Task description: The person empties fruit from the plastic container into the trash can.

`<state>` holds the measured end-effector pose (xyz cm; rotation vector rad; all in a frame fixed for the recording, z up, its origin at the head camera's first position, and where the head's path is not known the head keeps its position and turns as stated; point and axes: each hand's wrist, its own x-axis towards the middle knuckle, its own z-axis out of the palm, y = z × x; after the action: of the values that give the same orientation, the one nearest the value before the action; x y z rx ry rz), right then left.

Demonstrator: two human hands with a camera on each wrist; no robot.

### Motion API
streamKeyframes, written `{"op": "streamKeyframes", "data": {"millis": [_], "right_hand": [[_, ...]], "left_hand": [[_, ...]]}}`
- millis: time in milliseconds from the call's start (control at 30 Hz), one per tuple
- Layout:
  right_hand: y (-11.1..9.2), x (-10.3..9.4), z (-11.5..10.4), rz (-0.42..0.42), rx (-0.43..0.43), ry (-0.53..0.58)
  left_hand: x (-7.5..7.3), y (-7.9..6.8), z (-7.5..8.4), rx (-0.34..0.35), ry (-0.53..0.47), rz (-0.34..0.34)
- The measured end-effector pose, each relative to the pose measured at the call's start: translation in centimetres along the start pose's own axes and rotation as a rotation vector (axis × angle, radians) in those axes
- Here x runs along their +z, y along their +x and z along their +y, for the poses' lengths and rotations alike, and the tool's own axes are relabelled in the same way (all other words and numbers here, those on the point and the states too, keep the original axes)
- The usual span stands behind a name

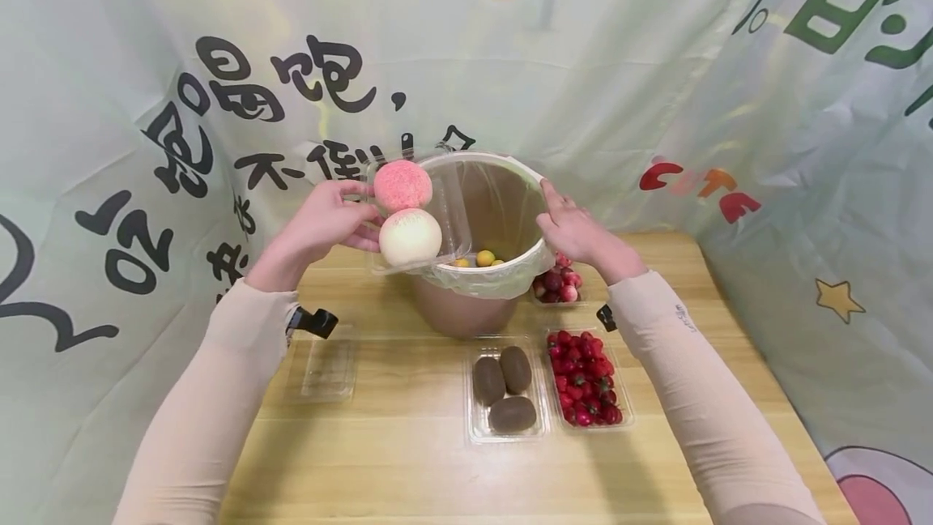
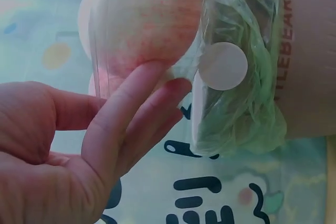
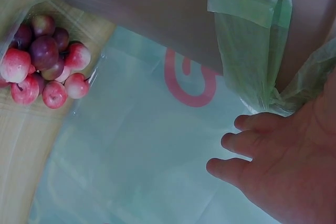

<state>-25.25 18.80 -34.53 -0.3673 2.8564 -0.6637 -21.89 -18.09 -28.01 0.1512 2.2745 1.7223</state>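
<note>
The table (image 1: 408,468) has a pale wood-grain top. Toward the middle of its far edge a brownish bin (image 1: 466,306) stands upright. A see-through container (image 1: 328,375) lies near the left edge. On the near-edge side of the bin is a tray (image 1: 508,437) of kiwis (image 1: 516,371). Just beside it, toward the right edge, sits a box (image 1: 628,421) of red berries (image 1: 583,379); nearer the far edge, a pack (image 1: 560,303) of plums and small apples (image 1: 568,293).

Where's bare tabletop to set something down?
Bare: pale wooden table between empty clear plastic tray and clear tray of brown oval kiwis, plus nearer the person. Crowded: around kiwis, red strawberries and round brownish bin.
</note>
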Motion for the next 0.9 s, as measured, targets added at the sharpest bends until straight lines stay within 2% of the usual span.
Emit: {"op": "streamKeyframes", "data": {"millis": [133, 467, 600, 767, 900], "right_hand": [[-0.1, 0.0, 0.0, -0.002, 0.004, -0.004], [-0.1, 0.1, 0.1, -0.001, 0.001, -0.005], [-0.1, 0.2, 0.2, 0.005, 0.000, 0.002], [0.0, 0.2, 0.2, 0.004, -0.002, -0.004], [0.0, 0.2, 0.3, 0.017, -0.015, -0.015]], "left_hand": [[0.5, 1.2, 0.4, 0.003, -0.002, 0.057], [2.5, 4.2, 1.4, 0.045, 0.087, 0.171], [3.4, 5.3, 1.3, 0.087, 0.129, 0.248], [4.4, 6.0, 0.8, 0.127, 0.133, 0.336], [5.0, 6.2, 0.7, 0.188, 0.226, 0.441]]}}
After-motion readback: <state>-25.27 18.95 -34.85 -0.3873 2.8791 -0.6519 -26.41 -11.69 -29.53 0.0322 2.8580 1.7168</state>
